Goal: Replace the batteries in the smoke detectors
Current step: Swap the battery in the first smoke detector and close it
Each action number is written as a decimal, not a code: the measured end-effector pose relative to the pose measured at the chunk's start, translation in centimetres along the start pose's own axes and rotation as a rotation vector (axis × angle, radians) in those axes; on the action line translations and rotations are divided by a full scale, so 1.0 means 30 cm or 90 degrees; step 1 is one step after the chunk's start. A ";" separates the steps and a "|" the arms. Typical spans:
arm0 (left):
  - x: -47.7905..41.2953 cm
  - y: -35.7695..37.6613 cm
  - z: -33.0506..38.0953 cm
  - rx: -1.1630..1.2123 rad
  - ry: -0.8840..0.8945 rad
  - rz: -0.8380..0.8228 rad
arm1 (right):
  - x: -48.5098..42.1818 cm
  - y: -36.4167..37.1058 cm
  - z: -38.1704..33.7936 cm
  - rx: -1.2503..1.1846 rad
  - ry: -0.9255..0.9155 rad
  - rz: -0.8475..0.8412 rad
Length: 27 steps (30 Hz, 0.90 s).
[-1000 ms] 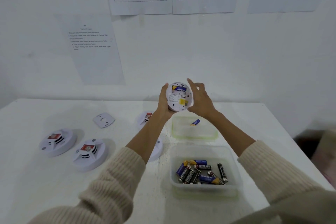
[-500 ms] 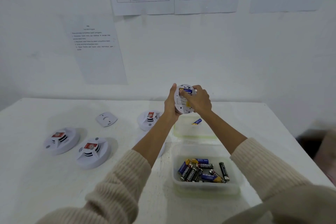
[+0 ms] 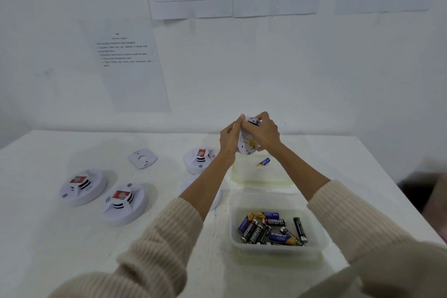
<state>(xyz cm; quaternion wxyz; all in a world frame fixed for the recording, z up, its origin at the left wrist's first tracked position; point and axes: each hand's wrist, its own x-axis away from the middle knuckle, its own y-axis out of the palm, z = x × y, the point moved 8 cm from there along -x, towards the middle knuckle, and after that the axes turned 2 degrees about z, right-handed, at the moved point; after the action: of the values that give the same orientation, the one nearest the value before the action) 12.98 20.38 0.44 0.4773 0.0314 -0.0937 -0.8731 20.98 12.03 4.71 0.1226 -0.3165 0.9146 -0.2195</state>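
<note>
Left hand (image 3: 229, 136) and right hand (image 3: 264, 133) both curl around 1 smoke detector (image 3: 246, 144), held at 12 o'clock; battery tub (image 3: 314, 250) at 5 o'clock.

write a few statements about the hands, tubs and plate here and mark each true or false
1. The left hand and right hand both hold one detector up off the table. True.
2. The near tub is empty. False: it holds a heap of batteries.
3. The far tub holds a single battery. True.
4. The square plate sits on top of a detector. False: it lies flat on the table, touching nothing else.
5. Sheets of paper hang on the wall. True.
</note>
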 end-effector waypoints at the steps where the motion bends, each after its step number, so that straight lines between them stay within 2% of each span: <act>1: -0.004 -0.001 0.001 0.003 0.005 0.003 | -0.001 0.000 -0.004 0.001 -0.008 -0.005; 9: -0.027 -0.030 0.027 0.005 0.020 0.043 | 0.024 0.020 -0.021 -0.080 -0.101 -0.112; 15: -0.031 -0.039 0.030 -0.028 0.049 0.055 | 0.010 0.055 0.029 0.022 -0.148 -0.158; 27: -0.017 -0.042 0.036 -0.049 0.061 0.044 | 0.018 0.061 0.068 0.073 -0.153 -0.211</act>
<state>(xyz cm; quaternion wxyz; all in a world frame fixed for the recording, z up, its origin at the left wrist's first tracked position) 12.07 21.60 1.24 0.5121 0.0519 -0.0382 -0.8565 20.34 12.31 2.00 0.2109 -0.4790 0.8149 -0.2490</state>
